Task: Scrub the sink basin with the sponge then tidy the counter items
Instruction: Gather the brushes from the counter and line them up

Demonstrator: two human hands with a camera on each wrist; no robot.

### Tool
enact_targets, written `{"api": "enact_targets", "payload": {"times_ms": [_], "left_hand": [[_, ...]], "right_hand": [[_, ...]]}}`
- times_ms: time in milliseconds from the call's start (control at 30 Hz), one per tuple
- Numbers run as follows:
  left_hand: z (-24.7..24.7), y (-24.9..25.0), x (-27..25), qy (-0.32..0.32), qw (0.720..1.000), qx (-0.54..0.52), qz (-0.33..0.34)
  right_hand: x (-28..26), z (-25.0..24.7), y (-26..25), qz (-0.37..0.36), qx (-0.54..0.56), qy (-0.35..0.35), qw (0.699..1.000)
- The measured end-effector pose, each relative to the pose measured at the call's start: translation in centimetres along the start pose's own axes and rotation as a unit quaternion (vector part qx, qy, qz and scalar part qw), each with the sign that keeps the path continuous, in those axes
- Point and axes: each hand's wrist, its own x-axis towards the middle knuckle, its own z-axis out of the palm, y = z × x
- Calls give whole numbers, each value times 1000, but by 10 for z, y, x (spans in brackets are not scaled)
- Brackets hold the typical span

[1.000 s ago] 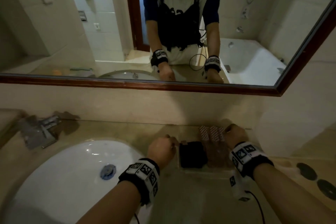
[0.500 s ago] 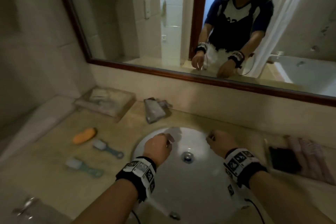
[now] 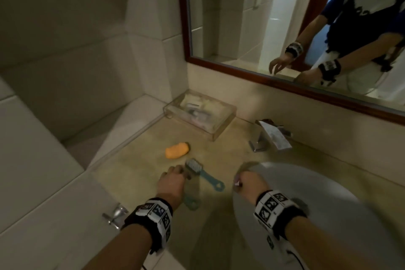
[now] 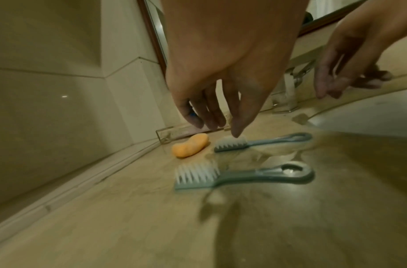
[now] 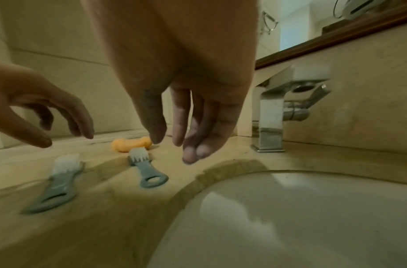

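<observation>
Hovering with loose, empty fingers over the counter, left hand nearer than right hand to the orange sponge, lying just beyond its fingertips toward the wall, long axis running left-right, two brushes between.

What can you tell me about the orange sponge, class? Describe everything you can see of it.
The sponge is a small orange piece, rounded and slightly pinched at the middle like a peanut, with a soft, matte look. It lies flat on the beige counter, between the clear tray by the wall and the nearer brush. Nothing holds it: the left hand hovers over the brushes, short of it, fingers relaxed. Whether it is wet cannot be told.
</observation>
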Motion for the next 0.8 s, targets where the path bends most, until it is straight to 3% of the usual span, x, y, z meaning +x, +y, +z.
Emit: {"api": "enact_targets", "payload": {"times_ms": [233, 500, 800], "left_hand": [[15, -20, 26, -68, 976, 173, 116], [18, -36, 40, -61, 975, 185, 106], [14, -37, 48, -82, 965, 219, 115]], "right_hand": [[52, 10, -41, -14, -26, -64, 998], [74, 17, -62, -29, -134, -101, 985], [86, 13, -78, -53, -175, -133, 974]]}}
